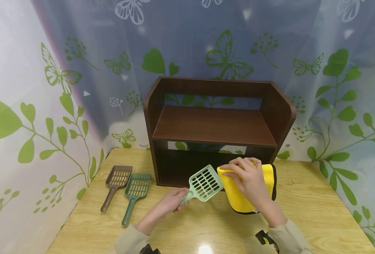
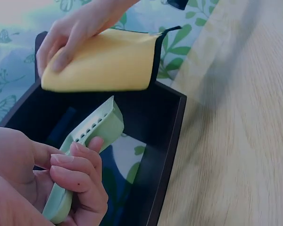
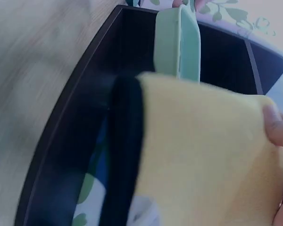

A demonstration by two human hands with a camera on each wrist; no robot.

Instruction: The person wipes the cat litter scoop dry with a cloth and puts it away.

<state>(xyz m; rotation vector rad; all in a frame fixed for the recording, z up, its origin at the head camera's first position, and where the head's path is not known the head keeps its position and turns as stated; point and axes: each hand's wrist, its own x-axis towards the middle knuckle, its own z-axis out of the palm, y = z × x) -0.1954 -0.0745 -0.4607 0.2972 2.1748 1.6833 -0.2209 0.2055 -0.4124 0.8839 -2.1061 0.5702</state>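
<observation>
A light green slotted litter scoop (image 1: 205, 183) is held by its handle in my left hand (image 1: 173, 200), its slotted head pointing up and to the right. In the left wrist view, the fingers curl round the scoop's handle (image 2: 60, 202). My right hand (image 1: 249, 178) pinches a folded yellow cloth (image 1: 238, 197) with black edging near its upper edge. The cloth hangs just to the right of the scoop's head; whether the two touch I cannot tell. In the right wrist view, the cloth (image 3: 203, 155) covers part of the scoop (image 3: 167, 44).
A dark brown two-tier shelf (image 1: 214, 125) stands behind the hands on the wooden table (image 1: 314, 211). To the left lie a brown litter scoop (image 1: 117, 178) and a dark green litter scoop (image 1: 137, 187), side by side. A leaf-and-butterfly patterned curtain (image 1: 187, 42) surrounds the table.
</observation>
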